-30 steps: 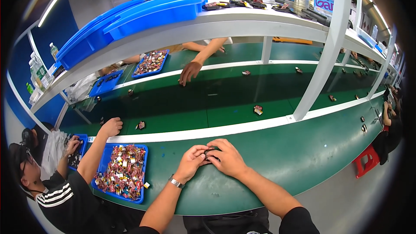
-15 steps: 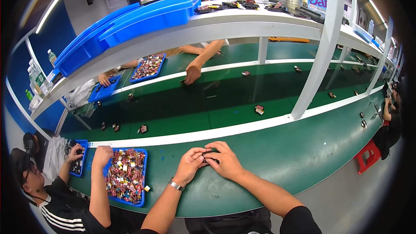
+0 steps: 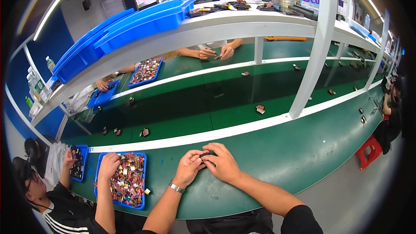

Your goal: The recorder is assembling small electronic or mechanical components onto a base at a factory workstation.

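- Here, the left hand (image 3: 189, 167) and the right hand (image 3: 223, 163) meet on the green table (image 3: 277, 156), fingertips touching over a small dark part (image 3: 205, 154).
- The left hand is curled narrow, its fingers pinched on the part from the left; a metal watch (image 3: 175, 186) sits on that wrist.
- The right hand is also bent close, thumb and first fingers gripping the same part from the right, the rest of the fingers spread a little over the table.
- The part is mostly hidden between the two sets of fingertips, so its shape cannot be told; it lies just short of the white strip (image 3: 225, 132) that runs along the table's far edge.
- To the left, a blue tray (image 3: 142, 177) lies on the same table, filled with small mixed-colour pieces (image 3: 126, 182); one loose piece (image 3: 147, 191) lies just beside its right edge.
- A co-worker in a dark striped shirt (image 3: 65, 214) sits at the left, one hand (image 3: 108, 166) resting in that tray, the other hand (image 3: 69, 158) at a second, smaller blue tray (image 3: 84, 164) further left.
- Beyond the white strip runs a darker green belt (image 3: 195, 104) with a few small parts well apart on it, one (image 3: 260, 108) near a white post (image 3: 314, 52).
- Across the belt, another person's two hands (image 3: 216, 53) are close together, near a further blue tray (image 3: 146, 71) of pieces.
- Long blue bins (image 3: 130, 28) rest on the white shelf (image 3: 242, 28) overhead.
- A red stool (image 3: 368, 151) stands on the floor at the right.
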The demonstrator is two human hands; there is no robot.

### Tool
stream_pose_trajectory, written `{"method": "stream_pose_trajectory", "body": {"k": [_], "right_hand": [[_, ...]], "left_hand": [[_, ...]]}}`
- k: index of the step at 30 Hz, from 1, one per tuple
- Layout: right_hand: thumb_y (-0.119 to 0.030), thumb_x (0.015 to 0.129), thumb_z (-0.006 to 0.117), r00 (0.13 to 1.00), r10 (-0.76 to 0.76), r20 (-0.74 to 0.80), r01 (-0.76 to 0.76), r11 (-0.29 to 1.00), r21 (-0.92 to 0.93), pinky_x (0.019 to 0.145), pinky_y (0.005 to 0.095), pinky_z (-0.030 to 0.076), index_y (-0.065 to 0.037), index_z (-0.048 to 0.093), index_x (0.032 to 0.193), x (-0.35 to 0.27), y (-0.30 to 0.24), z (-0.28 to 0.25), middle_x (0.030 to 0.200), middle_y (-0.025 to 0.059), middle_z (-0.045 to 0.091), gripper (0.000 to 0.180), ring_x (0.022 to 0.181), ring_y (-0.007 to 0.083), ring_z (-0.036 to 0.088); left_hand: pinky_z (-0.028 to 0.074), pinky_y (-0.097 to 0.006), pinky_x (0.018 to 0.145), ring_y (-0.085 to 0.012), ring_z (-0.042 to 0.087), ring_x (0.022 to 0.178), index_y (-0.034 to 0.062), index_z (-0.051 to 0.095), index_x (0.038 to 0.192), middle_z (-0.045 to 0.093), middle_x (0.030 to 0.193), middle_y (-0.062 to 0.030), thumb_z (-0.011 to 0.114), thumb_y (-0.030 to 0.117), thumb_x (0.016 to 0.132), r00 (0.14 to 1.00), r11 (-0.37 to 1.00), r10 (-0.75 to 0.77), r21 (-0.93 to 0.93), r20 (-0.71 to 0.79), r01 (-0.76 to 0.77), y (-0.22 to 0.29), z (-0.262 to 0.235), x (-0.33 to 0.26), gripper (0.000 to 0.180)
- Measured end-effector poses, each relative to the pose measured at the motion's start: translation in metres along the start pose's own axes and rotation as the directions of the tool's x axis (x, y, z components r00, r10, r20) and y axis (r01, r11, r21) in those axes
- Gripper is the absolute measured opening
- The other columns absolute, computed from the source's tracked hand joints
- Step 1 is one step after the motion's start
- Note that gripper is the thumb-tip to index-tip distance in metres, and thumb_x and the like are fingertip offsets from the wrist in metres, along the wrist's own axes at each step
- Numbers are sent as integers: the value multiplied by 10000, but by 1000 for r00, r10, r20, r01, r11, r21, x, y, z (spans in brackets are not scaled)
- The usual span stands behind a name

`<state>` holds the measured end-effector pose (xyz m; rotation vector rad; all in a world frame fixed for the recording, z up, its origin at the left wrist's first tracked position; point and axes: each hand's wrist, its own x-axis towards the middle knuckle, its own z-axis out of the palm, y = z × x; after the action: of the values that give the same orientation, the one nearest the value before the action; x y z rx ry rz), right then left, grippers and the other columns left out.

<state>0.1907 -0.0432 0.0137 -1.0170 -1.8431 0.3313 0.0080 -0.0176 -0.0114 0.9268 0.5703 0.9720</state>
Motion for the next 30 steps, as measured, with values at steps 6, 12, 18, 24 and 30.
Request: {"method": "stream_pose_trajectory", "body": {"k": [6,12,18,24,30], "right_hand": [[-16,750,710,999,25,-23,-24,998,58,975,402,473,-45,717,932,1,-1,-1,1203,85,619,184,1191,303,529],[-21,778,703,991,136,14,-137,982,127,999,404,461,-80,738,969,-2,4,4,1277,78,606,202,1234,313,502],[-34,786,703,988,146,56,-154,971,184,1030,419,441,-75,738,972,0,9,5,1315,81,590,194,1265,332,478],[-35,786,704,995,93,25,-94,992,84,1030,419,441,-75,736,966,-2,3,1,1296,85,594,187,1253,313,495],[-32,787,702,992,120,26,-122,980,158,1029,422,439,-83,735,959,-2,4,0,1295,80,594,182,1259,313,493]], "left_hand": [[531,-418,958,-229,620,1123,44,525,1172,608,1275,-143,546,9,973,1000,999,2,-39,-22,-3,-1,-4,1,203],[531,-415,962,-226,623,1118,43,526,1168,600,1288,-145,556,15,971,999,999,12,-43,-46,-14,-2,-2,0,202],[518,-403,989,-231,602,1159,19,518,1183,555,1342,-175,527,1,980,999,1000,18,8,-47,-18,-2,-1,2,203],[523,-401,981,-231,612,1146,18,517,1185,568,1327,-174,532,2,979,999,999,34,-28,-36,-35,-6,-2,1,207],[538,-410,953,-227,623,1120,37,523,1173,594,1295,-149,562,12,967,998,999,22,-30,-67,-24,-4,3,0,211]]}}
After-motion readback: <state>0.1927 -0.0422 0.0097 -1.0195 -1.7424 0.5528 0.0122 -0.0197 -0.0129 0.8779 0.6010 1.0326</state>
